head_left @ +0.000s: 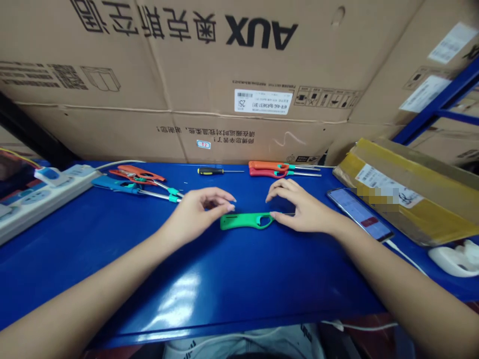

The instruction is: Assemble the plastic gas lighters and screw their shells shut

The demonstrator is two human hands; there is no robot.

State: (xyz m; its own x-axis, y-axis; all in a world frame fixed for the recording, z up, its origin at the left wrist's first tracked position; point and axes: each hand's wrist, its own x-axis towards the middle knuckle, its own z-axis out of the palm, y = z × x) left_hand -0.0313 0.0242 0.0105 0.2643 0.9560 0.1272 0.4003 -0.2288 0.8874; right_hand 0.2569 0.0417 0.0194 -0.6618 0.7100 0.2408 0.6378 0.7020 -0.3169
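A green long-nosed lighter [243,221] lies on the blue tabletop between my hands, its trigger loop towards the right. My left hand [200,212] hovers by the handle's left end, fingers curved, with a small gap between thumb and fingertips and nothing visible in it. My right hand [299,204] is at the nozzle end, fingers curled and apart from the thumb. The right thumb tip is beside the trigger loop; whether it touches the lighter I cannot tell. Most of the metal nozzle is hidden by that hand.
Behind lie a red lighter [262,172], an orange lighter [262,165] and a screwdriver [209,171]. At left are a blue lighter [116,183], an opened-looking orange lighter [144,173] and a power strip [48,199]. A phone [359,214] and taped carton [422,219] stand right, before large cardboard boxes [209,65].
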